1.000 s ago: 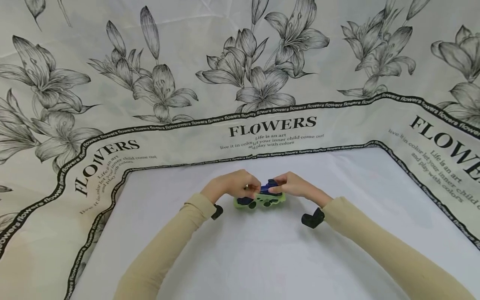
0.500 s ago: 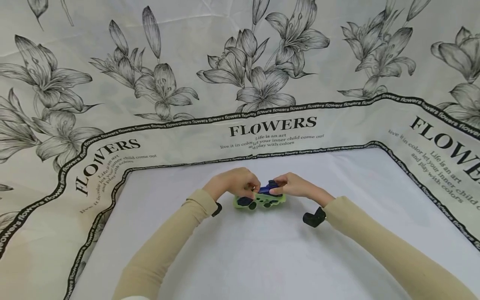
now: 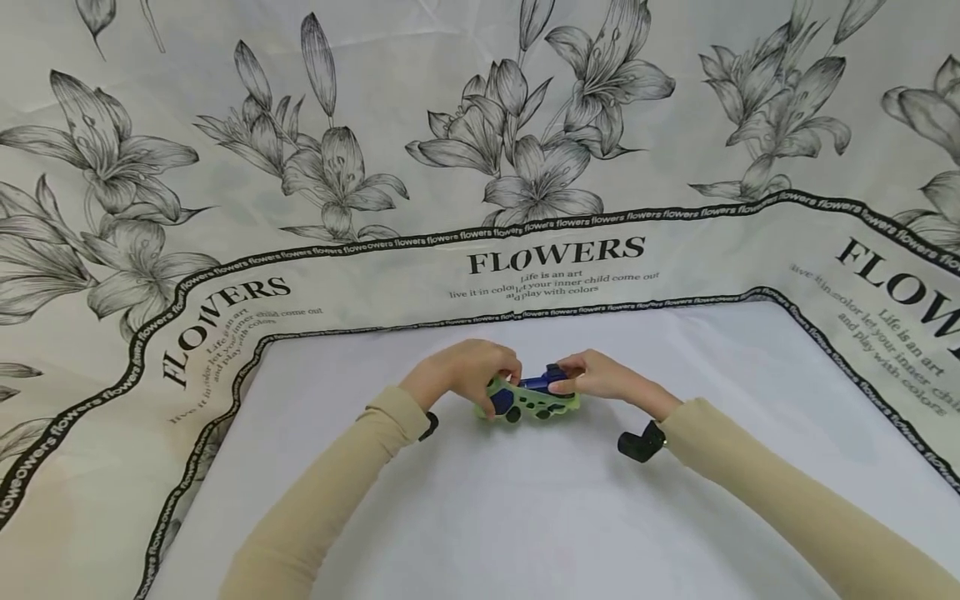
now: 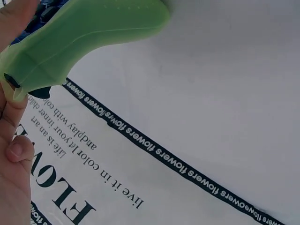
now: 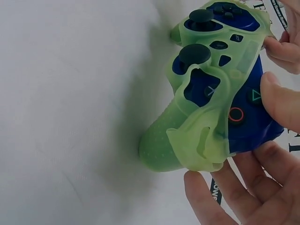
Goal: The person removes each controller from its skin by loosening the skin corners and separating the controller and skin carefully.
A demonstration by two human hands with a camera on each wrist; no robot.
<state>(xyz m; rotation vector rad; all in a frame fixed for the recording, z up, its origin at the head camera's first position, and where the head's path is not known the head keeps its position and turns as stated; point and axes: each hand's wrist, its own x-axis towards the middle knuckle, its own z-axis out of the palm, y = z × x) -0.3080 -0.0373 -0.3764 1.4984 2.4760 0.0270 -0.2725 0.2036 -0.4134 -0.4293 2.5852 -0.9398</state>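
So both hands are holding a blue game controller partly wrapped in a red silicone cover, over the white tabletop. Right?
Not quite: the silicone cover is light green, not red, as the right wrist view shows. The rest holds: left hand and right hand hold the blue game controller over the white tabletop.

One dark blue plastic game controller is seen, partly wrapped in one translucent green silicone cover. Two thumbsticks are counted on it. Two bare hands, left hand and right hand, and one flower-printed white cloth are shown.
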